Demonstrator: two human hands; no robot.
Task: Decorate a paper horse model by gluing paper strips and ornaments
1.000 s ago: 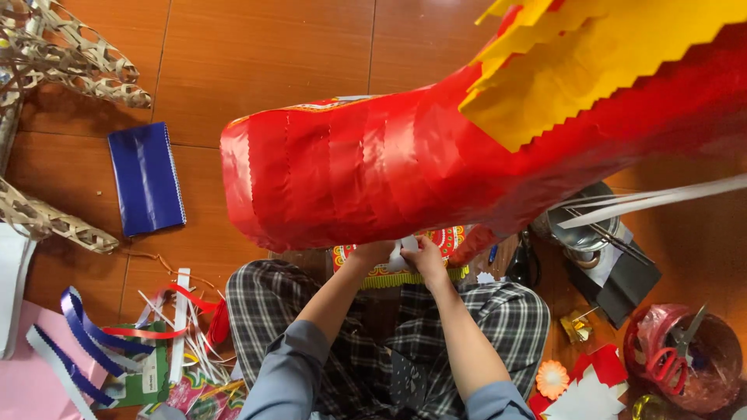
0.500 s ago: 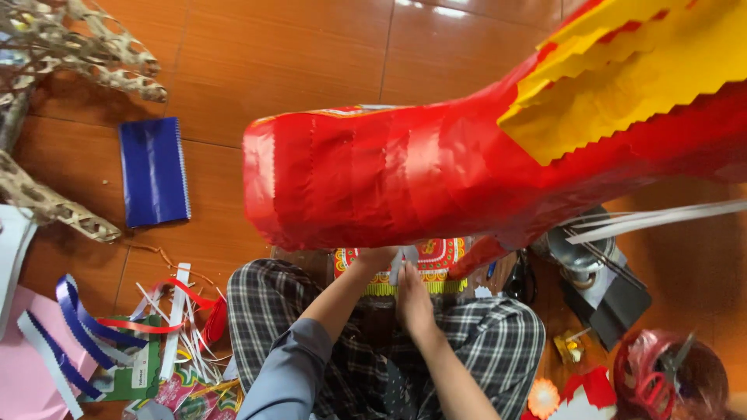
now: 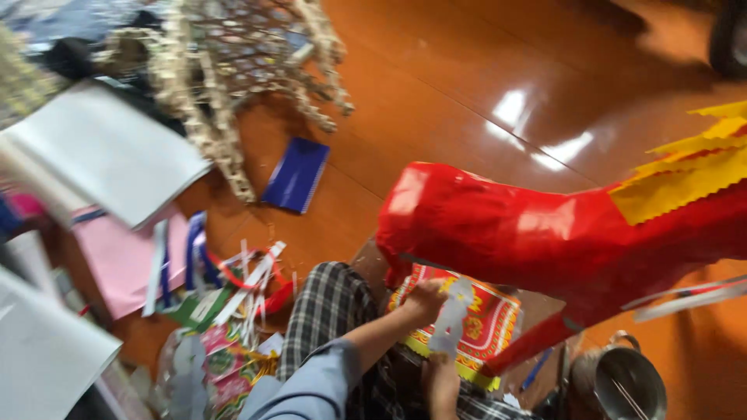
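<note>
Nearby, metal pot (image 3: 618,385) holds thin sticks (image 3: 622,395).

**Silver cut-out held over patterned sheet beneath red paper figure**

A pale silver paper cut-out (image 3: 452,315), narrow and scalloped along its edges, is held upright between two hands, pinched at its top and at its bottom. It is blurred, so finer detail cannot be told. Directly behind it a red and yellow patterned paper sheet (image 3: 486,327) is seen, lying tilted over a lap in checked cloth. Just above both, a large glossy red paper figure (image 3: 545,233) is stretched across, with a yellow zigzag-edged fringe (image 3: 685,175) at its right end.
</note>
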